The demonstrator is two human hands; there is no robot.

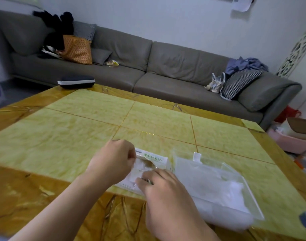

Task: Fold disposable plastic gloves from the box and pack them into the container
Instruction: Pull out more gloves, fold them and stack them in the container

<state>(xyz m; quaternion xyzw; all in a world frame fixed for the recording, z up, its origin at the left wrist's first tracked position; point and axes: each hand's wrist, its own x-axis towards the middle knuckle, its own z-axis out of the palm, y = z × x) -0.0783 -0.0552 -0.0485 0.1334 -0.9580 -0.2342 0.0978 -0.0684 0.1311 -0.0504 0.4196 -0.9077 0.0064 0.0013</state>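
— What lies on the glossy yellow stone counter [70, 129]?
— A flat white cardboard glove box [149, 164], long axis running near-left to far-right, touching a clear, soft plastic container [218, 185].
— And each grip?
— Left hand [112, 159] pinches thin, filmy glove plastic [140, 165] at the box opening; right hand [166, 193], fingers curled, also grips it.

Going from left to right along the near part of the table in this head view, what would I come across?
Left hand → glove box → clear plastic container. The right hand overlaps the box, so I leave it out.
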